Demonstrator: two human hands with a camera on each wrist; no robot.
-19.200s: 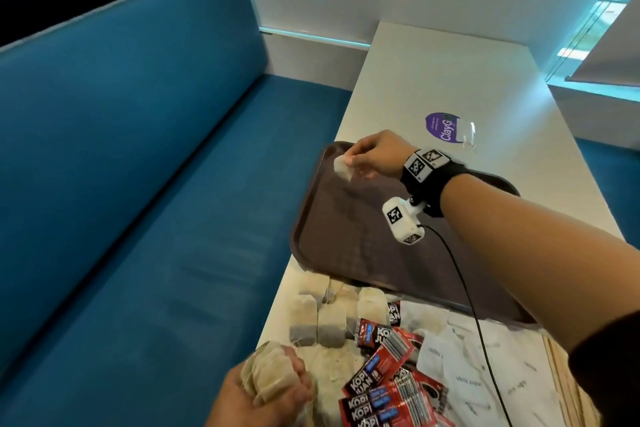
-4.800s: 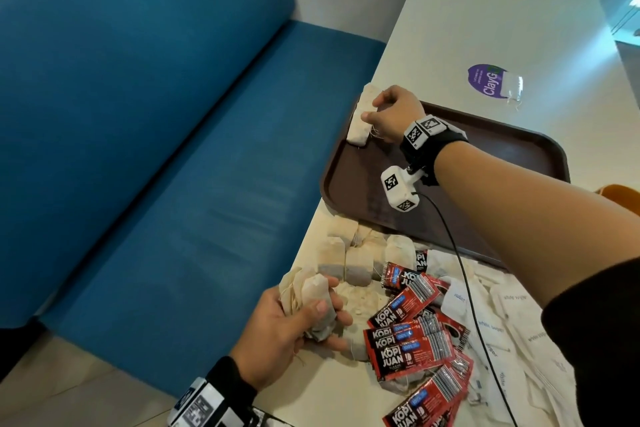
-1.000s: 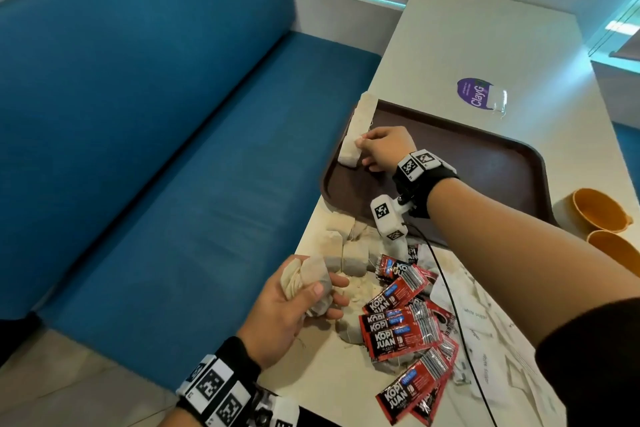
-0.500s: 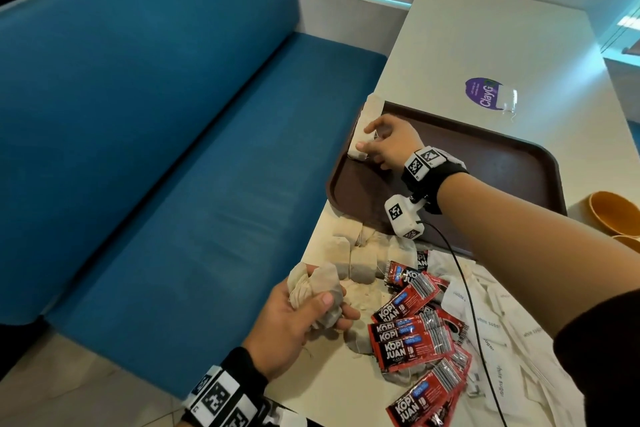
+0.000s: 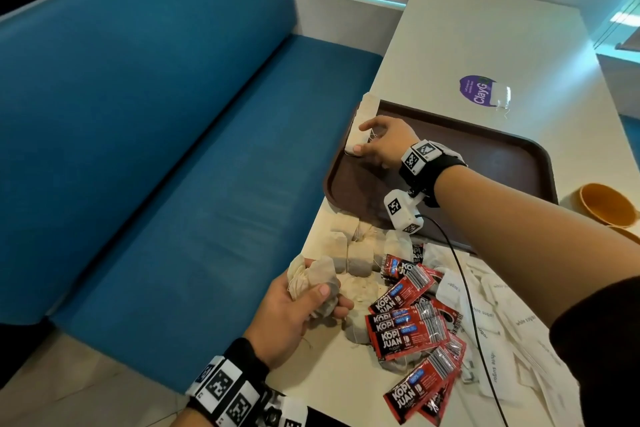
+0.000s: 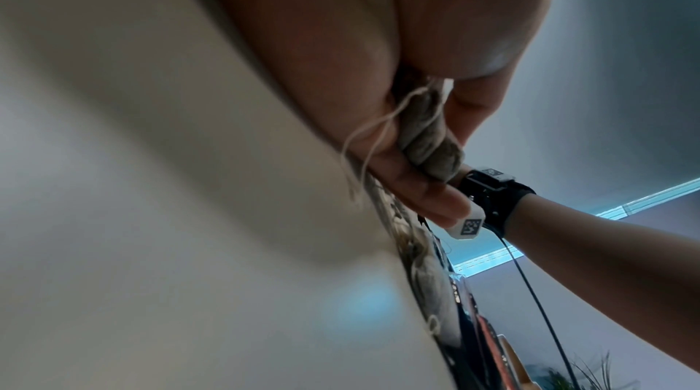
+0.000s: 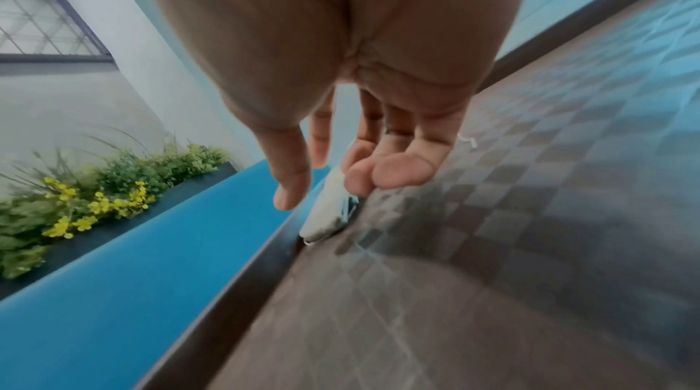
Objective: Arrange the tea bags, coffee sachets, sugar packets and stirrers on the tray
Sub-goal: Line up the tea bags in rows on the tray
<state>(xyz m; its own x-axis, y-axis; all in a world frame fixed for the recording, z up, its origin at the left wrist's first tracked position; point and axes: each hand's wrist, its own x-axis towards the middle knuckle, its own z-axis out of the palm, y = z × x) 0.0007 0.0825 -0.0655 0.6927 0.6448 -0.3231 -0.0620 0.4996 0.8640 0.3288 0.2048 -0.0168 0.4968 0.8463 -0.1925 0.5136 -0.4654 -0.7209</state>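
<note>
- The room: a long blue bench seat [image 5: 145, 156] runs along the left side of the white counter [image 5: 485, 45], with a planter of yellow flowers [image 7: 94, 202] behind it in the right wrist view.
- The counter carries a brown tray [image 5: 502, 163] at its left edge. Orange cups [image 5: 604, 203] stand just past the tray's right end, and a purple sticker [image 5: 478, 92] lies beyond it.
- Near the person, off the tray, lies the unsorted supply: loose tea bags [image 5: 356, 253], red coffee sachets [image 5: 408, 333] and white sugar packets [image 5: 491, 315]. No stirrers can be clearly made out.
- The relation that matters: a row of tea bags [image 5: 363, 121] stands against the tray's left rim, its long axis running along that rim away from the person. The row's near end is where the next bag belongs, I judge.
- The right hand [image 5: 384, 146] is at that near end, its grip apart, with relaxed fingers [image 7: 356, 184] resting on the last bag.
- The left hand [image 5: 298, 315] sits well apart, by the near pile, its grip clamped on a bunch of tea bags [image 5: 311, 281] with strings dangling. The right hand is much the nearer to the row, so bags would likely pass from left to right.
</note>
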